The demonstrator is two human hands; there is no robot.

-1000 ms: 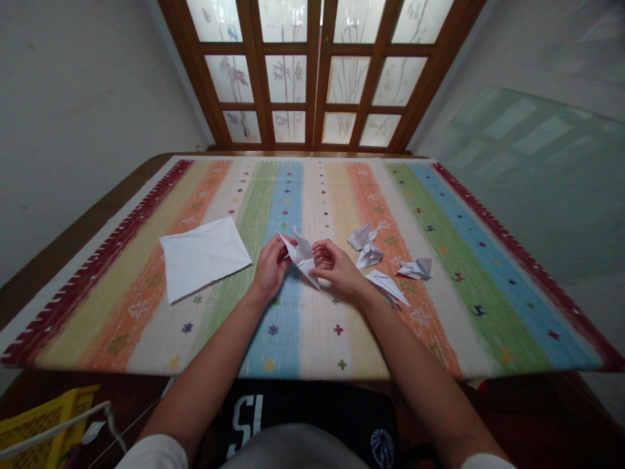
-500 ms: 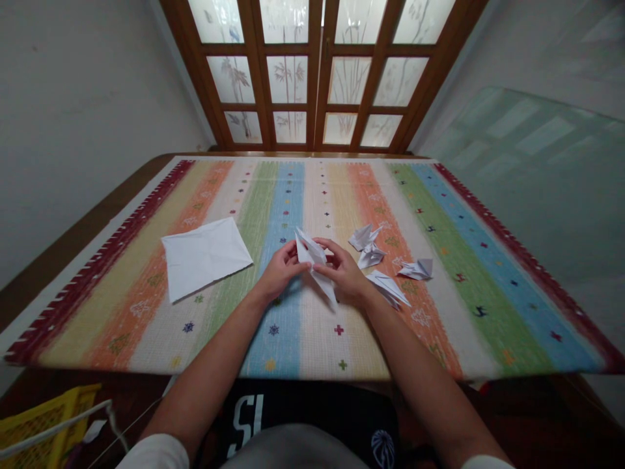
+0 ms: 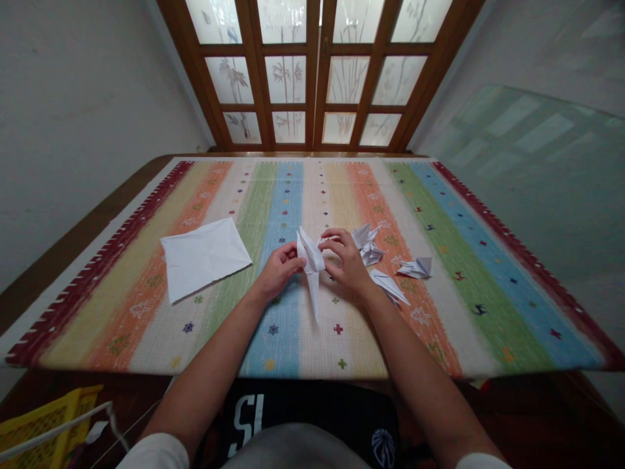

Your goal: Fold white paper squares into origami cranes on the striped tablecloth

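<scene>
Well left of the left fingers, a flat, creased white paper sheet (image 3: 202,259) lies on the striped woven cotton cloth (image 3: 97,273). Left hand (image 3: 278,270): fingers curled and nearly closed, thumb and fingertips pinching the left side of a folded white paper piece (image 3: 311,260). The piece sits between both hands, its upper body bunched, with one long narrow point hanging below the fingers toward the cloth. Right hand (image 3: 346,260): fingers bent and partly open, tips against the piece's upper right edge, apparently gripping it, though the exact contact is partly hidden. Handling judgement: very light, stiff only along its creases. The narrow point looks easily bent, so the thicker folded body between the fingertips seems the safer hold. Just right of the right fingers, small folded white paper shapes (image 3: 368,251) lie in a loose group on the cloth, and a further folded paper shape (image 3: 415,268) sits farther right.
</scene>
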